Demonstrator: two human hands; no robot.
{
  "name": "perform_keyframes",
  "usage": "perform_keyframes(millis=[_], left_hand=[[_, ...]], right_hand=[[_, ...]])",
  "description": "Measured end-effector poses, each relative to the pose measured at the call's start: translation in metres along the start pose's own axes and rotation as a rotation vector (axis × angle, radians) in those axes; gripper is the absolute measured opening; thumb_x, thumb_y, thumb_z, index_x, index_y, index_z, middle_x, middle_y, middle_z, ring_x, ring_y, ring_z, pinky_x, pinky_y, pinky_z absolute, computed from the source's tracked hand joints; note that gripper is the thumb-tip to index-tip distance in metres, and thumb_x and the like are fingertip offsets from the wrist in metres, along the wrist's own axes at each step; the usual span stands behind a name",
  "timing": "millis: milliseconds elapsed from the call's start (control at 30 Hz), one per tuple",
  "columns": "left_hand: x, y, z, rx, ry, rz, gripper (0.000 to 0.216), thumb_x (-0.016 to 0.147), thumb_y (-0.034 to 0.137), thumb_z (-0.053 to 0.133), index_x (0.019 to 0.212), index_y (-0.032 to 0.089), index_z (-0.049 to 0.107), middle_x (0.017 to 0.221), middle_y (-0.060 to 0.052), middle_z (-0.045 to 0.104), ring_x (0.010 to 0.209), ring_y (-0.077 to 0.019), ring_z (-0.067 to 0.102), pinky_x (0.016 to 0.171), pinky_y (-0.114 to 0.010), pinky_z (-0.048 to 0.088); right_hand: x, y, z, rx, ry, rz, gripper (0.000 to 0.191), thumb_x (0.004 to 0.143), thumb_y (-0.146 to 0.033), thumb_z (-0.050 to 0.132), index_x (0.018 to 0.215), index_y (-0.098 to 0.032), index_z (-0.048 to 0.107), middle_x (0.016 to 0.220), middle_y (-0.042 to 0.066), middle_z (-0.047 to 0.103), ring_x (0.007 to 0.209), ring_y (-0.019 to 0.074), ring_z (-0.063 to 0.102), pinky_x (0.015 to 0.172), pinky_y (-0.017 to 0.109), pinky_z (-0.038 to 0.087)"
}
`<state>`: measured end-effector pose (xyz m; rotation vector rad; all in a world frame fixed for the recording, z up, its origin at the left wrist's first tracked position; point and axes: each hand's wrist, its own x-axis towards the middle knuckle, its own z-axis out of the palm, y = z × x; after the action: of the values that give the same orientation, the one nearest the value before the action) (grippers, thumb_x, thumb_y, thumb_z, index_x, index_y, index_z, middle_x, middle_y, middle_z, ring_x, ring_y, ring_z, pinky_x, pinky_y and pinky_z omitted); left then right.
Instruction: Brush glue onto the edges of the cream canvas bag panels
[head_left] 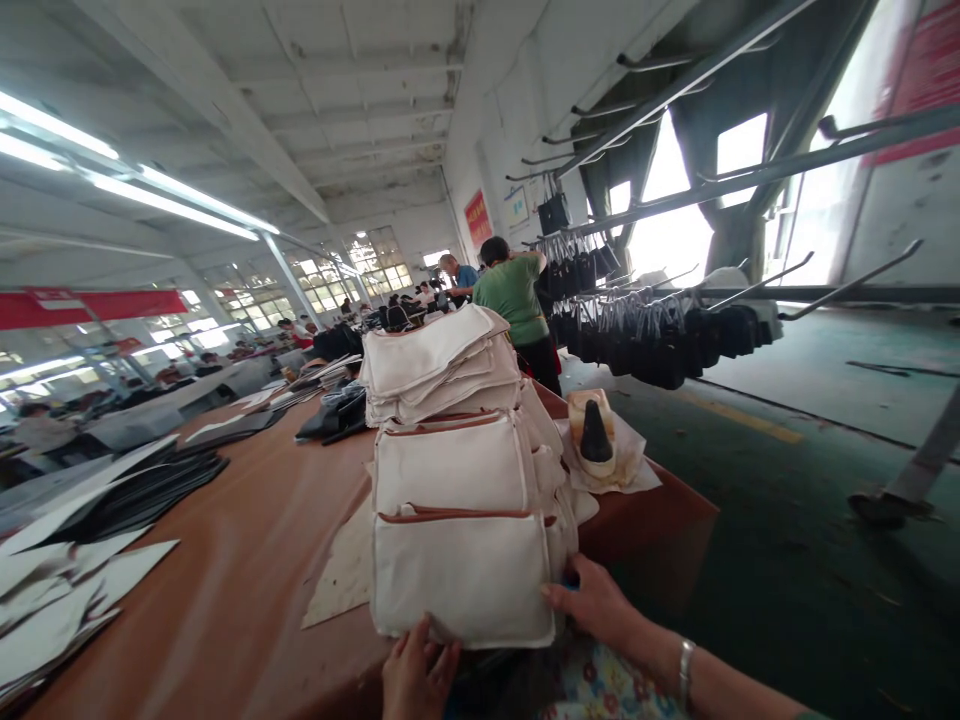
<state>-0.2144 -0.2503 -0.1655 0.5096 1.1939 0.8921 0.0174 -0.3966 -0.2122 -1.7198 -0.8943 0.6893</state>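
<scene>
A tall stack of cream canvas bags (461, 480) with brown trim stands on the brown table (247, 560) right in front of me. My left hand (418, 675) is under the lower left corner of the bottom bag, fingers curled up against it. My right hand (592, 600) presses its fingers against the lower right side of the same bag; a metal bracelet sits on that wrist. Both hands grip the bottom bag of the stack.
A cone-tipped bottle (595, 440) stands on paper behind the stack. Dark and white cut sheets (90, 530) lie along the table's left. A person in a green shirt (517, 300) stands beyond, beside racks hung with black bags (652, 335). Green floor lies to the right.
</scene>
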Motion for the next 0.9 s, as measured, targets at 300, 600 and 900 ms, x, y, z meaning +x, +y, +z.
perform_keyframes(millis=[300,600,900], left_hand=[[-0.009,0.003,0.001,0.007,0.026,0.000,0.010,0.089,0.016,0.060,0.094,0.020,0.053,0.082,0.002,0.058,0.060,-0.0113,0.059,0.057,-0.028,0.057],[-0.005,-0.006,0.005,0.019,0.048,-0.008,0.034,0.093,0.019,0.058,0.125,0.019,0.050,0.092,-0.001,0.060,0.069,-0.0122,0.060,0.062,-0.029,0.057],[-0.003,-0.005,0.003,0.039,0.042,-0.025,0.038,0.092,0.022,0.060,0.128,0.019,0.049,0.093,-0.002,0.061,0.070,-0.0132,0.061,0.062,-0.030,0.057]], right_hand=[[-0.017,-0.013,-0.007,0.005,-0.096,-0.079,0.037,0.075,-0.049,0.069,0.074,-0.013,0.069,0.075,0.006,0.069,0.073,0.0229,0.060,0.064,0.028,0.049],[0.008,-0.011,-0.020,-0.015,-0.070,-0.092,0.038,0.080,-0.048,0.062,0.092,-0.012,0.068,0.092,0.008,0.072,0.087,0.0250,0.063,0.075,0.030,0.050],[0.010,-0.004,-0.014,-0.025,-0.073,-0.073,0.034,0.080,-0.044,0.064,0.089,-0.012,0.069,0.089,0.008,0.072,0.082,0.0233,0.063,0.071,0.029,0.049]])
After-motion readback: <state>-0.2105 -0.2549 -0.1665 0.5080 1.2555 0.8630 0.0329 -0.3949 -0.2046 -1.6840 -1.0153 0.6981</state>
